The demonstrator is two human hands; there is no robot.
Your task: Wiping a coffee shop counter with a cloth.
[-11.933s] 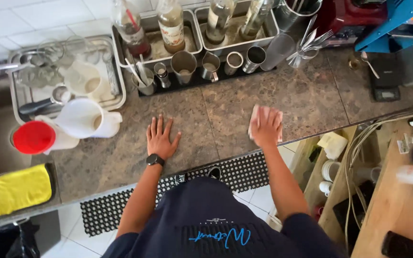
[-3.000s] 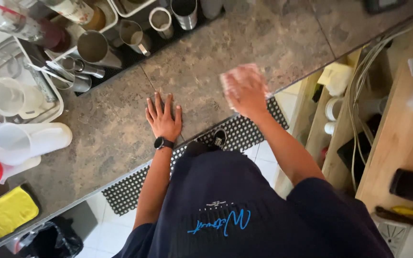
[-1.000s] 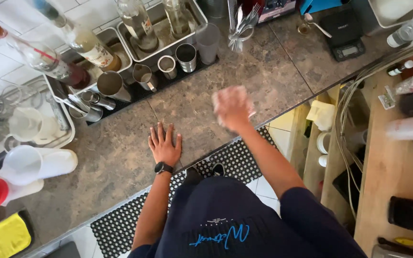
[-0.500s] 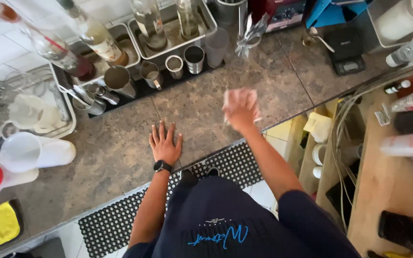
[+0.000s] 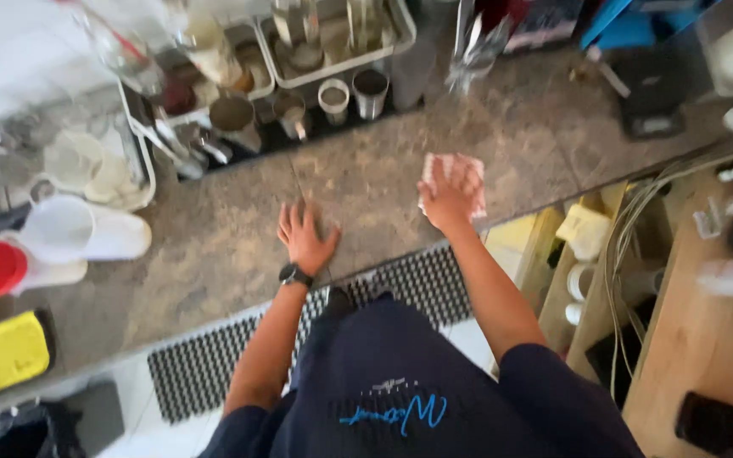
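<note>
cups [image 5: 371, 89] behind cloth [image 5: 456, 181] — white pitcher [image 5: 82, 231] leftward.

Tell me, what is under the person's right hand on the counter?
A pinkish cloth lies flat under the right hand on the speckled stone counter. The hand covers the cloth's near part, so anything beneath there cannot be seen.

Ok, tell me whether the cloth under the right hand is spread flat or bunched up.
Spread flat. The pink cloth lies open on the stone counter, with the right hand pressing on it.
</note>
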